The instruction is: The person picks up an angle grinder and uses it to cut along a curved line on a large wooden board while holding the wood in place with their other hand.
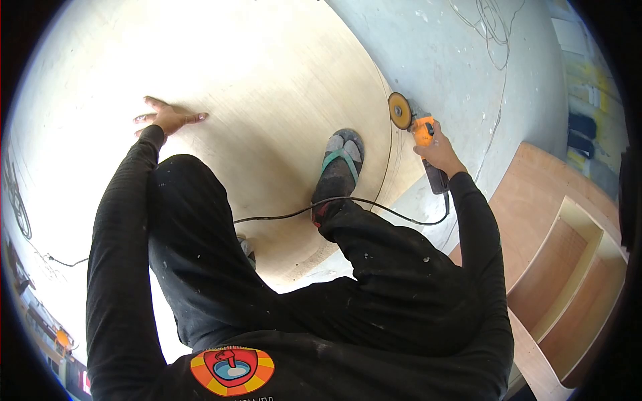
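A round red, orange and yellow emblem (232,369) sits on the black shirt; its lettering is cut off, unreadable. The right hand (438,150), fingers clamped, holds the orange angle grinder (416,128) at the edge of the large pale plywood sheet (267,87). The left hand (168,118) presses flat on the sheet, fingers apart.

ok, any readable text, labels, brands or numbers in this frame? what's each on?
Shirt print: a red, orange and yellow round emblem; the row of letters beneath it is cut off by the frame edge, not readable.
Angle grinder in the right hand: orange body, no legible brand or number.
Plywood sheet under the left hand: no markings visible.
Signs at the lower left edge: too small and blurred to read.
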